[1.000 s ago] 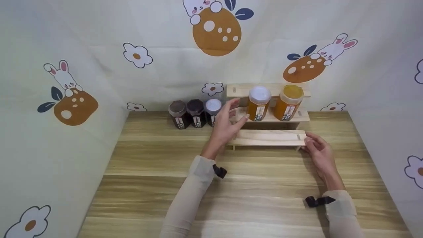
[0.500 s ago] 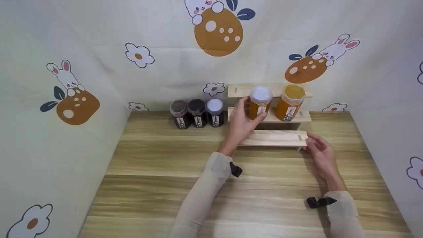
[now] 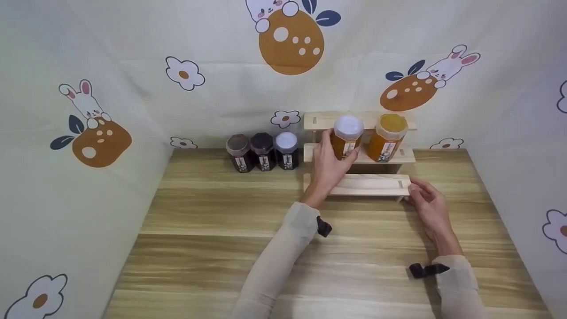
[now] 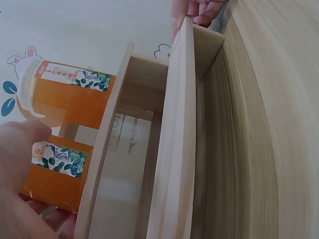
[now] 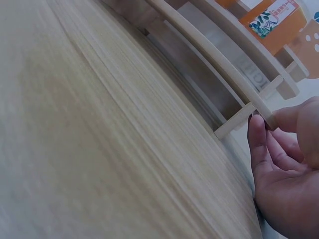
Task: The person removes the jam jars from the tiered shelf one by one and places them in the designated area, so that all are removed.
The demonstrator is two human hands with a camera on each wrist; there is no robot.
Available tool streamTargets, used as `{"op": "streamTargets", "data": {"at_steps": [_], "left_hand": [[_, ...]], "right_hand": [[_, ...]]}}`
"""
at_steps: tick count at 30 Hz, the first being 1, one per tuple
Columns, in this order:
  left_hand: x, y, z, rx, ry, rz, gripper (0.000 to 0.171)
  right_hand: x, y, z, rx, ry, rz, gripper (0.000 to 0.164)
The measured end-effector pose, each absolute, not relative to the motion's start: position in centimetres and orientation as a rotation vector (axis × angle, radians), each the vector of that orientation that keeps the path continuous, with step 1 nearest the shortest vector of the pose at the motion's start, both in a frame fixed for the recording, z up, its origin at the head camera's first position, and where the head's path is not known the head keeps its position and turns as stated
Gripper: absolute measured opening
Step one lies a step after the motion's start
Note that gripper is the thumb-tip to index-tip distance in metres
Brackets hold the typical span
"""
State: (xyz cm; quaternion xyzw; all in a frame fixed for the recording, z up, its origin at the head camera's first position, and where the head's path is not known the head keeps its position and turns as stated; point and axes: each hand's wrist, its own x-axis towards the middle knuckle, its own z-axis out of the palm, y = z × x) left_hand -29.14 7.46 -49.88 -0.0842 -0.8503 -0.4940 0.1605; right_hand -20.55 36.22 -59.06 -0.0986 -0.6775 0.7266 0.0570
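Observation:
A three-step wooden rack [image 3: 367, 184] stands against the back wall. On its middle step are two jars of amber contents, one with a white lid [image 3: 347, 127] and one with a yellowish lid [image 3: 391, 123]. My left hand [image 3: 330, 166] grips the white-lidded jar [image 4: 57, 169], thumb at the front and fingers round the far side. The jar still stands on the step. At the rack's right end, my right hand [image 3: 429, 208] pinches the lowest step's edge between thumb and fingers; the right wrist view shows this hand [image 5: 286, 159] up close.
Left of the rack, three dark jars [image 3: 263, 153] stand in a row on the wood-grain table [image 3: 199, 248], near the back wall. Patterned cloth [image 3: 221, 97] with rabbits and flowers lines the back and sides.
My left hand has moved right from beside the rack's left end and closed round the white-lidded jar. The right hand keeps its hold on the rack; the jars have not visibly moved.

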Motion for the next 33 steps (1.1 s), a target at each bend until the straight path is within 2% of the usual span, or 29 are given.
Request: {"op": "streamTargets", "data": {"at_steps": [20,33], "left_hand": [[-27.7,6.2,-49.8,-0.233,-2.361,-1.509,0.073],[-26.6,4.9,-50.6,-0.243,-2.280,-1.506,0.076]], "right_hand": [[-20.4,36.0,-58.9,-0.275,-2.004,2.221,0.055],[-20.5,36.0,-58.9,-0.305,-2.020,2.206,0.055]]}}
